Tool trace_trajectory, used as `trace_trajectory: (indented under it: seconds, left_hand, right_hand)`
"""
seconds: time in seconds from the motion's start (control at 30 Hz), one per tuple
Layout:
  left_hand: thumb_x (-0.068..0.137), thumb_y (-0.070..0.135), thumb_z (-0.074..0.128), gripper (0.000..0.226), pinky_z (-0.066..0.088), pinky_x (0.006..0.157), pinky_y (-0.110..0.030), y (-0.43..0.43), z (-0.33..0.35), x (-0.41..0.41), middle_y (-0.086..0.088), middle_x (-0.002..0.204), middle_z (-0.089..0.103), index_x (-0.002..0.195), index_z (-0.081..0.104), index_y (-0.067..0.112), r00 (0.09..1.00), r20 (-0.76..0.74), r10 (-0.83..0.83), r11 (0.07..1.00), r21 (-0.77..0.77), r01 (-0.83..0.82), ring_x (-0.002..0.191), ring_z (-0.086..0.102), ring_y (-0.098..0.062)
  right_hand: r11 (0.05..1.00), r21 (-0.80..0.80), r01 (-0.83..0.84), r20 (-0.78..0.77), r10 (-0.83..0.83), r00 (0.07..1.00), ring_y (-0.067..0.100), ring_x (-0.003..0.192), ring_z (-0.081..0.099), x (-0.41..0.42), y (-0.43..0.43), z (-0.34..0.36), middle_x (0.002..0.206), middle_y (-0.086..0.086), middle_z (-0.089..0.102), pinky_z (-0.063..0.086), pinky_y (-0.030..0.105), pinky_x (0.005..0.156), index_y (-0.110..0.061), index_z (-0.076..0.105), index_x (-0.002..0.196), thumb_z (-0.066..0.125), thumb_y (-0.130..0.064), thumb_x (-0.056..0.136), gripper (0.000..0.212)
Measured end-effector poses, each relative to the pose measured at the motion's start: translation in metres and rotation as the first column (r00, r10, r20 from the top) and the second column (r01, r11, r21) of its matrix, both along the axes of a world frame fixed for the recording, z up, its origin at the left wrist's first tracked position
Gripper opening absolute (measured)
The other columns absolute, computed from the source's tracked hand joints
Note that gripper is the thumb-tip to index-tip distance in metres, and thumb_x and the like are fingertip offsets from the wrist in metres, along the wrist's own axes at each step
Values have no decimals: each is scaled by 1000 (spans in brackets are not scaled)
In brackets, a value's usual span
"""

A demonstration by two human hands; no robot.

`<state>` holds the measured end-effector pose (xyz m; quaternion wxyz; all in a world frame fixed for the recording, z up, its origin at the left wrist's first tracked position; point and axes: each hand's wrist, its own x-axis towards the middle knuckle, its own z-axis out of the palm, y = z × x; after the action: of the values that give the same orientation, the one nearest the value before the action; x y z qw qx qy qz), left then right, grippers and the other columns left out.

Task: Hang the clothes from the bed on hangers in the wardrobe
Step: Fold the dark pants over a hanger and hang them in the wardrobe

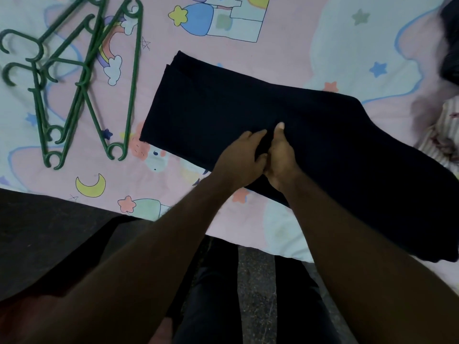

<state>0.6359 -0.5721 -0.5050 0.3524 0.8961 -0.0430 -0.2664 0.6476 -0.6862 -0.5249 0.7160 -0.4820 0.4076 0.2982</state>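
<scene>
A pair of dark navy trousers (223,108) lies folded lengthwise across the pink cartoon-print bed sheet (285,28), running from upper left to lower right. My left hand (241,157) and my right hand (282,155) meet side by side at the middle of the trousers' near edge. Both pinch the dark cloth between fingers and thumb. Several green plastic hangers (82,80) lie in a loose pile on the sheet at the upper left, apart from the trousers.
A striped pale garment (444,135) and a dark bundle (450,45) lie at the bed's right edge. A dark cloth (49,232) covers the bed's near left corner. My legs stand on the speckled floor (255,281) below.
</scene>
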Motion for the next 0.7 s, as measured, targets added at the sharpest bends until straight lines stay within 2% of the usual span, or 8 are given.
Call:
trace_trajectory:
  seconds: [0.07, 0.13, 0.2, 0.3, 0.4, 0.57, 0.63, 0.7]
  left_hand:
    - [92, 20, 57, 59, 45, 97, -37, 1, 0, -8, -11, 130, 53, 147, 38, 10, 1000, -4, -5, 997, -72, 5, 116, 53, -24]
    - [88, 20, 56, 45, 48, 90, -38, 9, 1, -18, -12, 115, 60, 130, 56, 6, 998, 56, 26, 990, -139, -18, 104, 57, -24]
    - [85, 20, 55, 35, 51, 84, -39, 22, 1, -25, -12, 105, 64, 114, 66, 4, 979, 114, 171, 976, -158, -152, 94, 61, -24]
    - [86, 20, 57, 29, 54, 80, -42, 50, 4, -22, -12, 100, 67, 107, 69, 5, 898, 154, 412, 909, -144, -392, 86, 64, -23]
    - [89, 20, 57, 26, 53, 84, -46, 76, 14, -12, -10, 104, 66, 108, 67, 7, 839, 222, 497, 868, -124, -481, 93, 64, -23]
    - [90, 24, 58, 31, 43, 92, -33, 96, 22, 9, -12, 113, 60, 116, 63, 8, 808, 397, 436, 880, -2, -474, 107, 55, -27]
    - [87, 34, 59, 47, 40, 97, -36, 91, 12, 17, -14, 123, 56, 127, 57, 8, 835, 345, 428, 876, 71, -478, 117, 51, -30]
    - [87, 43, 62, 64, 40, 102, -42, 78, 1, 22, -16, 134, 50, 138, 46, 7, 884, 216, 414, 884, 138, -447, 125, 47, -32]
  right_hand:
    - [999, 41, 4, 25, -5, 1000, 20, 107, 69, 0, -1, 1, 116, 6, 71, 56, 35, 87, -17, 64, 121, 41, -67, 93, 62]
    - [996, -56, -66, 78, 70, 994, 20, 103, 70, 1, 6, 2, 113, 7, 72, 56, 37, 90, -12, 64, 122, 58, -49, 94, 46]
    - [972, -213, -97, 99, 121, 988, 25, 100, 70, 2, 13, 3, 111, 10, 71, 57, 43, 90, -8, 62, 121, 62, -25, 96, 30]
    - [964, -246, -99, 109, 129, 986, 26, 106, 66, 6, 13, 6, 117, 9, 67, 55, 46, 94, -8, 58, 127, 59, -18, 97, 31]
    - [966, -250, -58, 230, 118, 966, 24, 107, 66, 8, -11, 34, 116, 7, 68, 54, 42, 96, -10, 61, 121, 58, -13, 98, 23]
    - [937, -312, 159, 316, -55, 947, 24, 108, 68, -24, -111, 82, 119, 7, 70, 55, 39, 91, -14, 64, 119, 60, -17, 96, 23]
    - [921, -335, 200, 247, -119, 962, 24, 110, 67, -37, -143, 72, 120, 7, 69, 53, 43, 96, -15, 64, 120, 61, -21, 96, 25]
    - [917, -359, 171, 162, -119, 980, 26, 111, 66, -50, -161, 53, 121, 10, 69, 51, 47, 99, -8, 60, 124, 72, -30, 87, 45]
